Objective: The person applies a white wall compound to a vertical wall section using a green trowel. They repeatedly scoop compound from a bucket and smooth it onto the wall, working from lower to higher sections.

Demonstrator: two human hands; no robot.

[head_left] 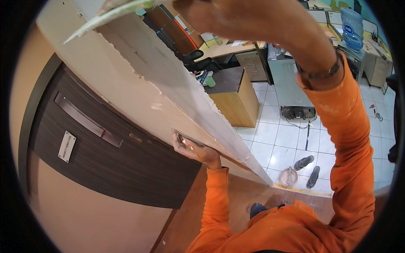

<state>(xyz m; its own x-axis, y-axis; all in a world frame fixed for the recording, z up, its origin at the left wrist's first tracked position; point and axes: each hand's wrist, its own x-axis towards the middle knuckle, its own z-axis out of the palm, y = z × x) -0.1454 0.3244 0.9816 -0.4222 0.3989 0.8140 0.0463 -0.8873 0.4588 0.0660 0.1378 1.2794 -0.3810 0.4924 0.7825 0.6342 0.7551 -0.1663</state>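
Small metal scraper (188, 139) flat against white plastered wall edge (168, 84)

White tiled floor (278, 139) below me is carrying a pair of sandals (309, 168), a bucket (288, 177), and a wooden cabinet (236, 99).

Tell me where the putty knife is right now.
In the head view, the putty knife sits left of centre in the left hand, its blade pressed against the lower edge of the white wall strip, just above the dark wooden door.
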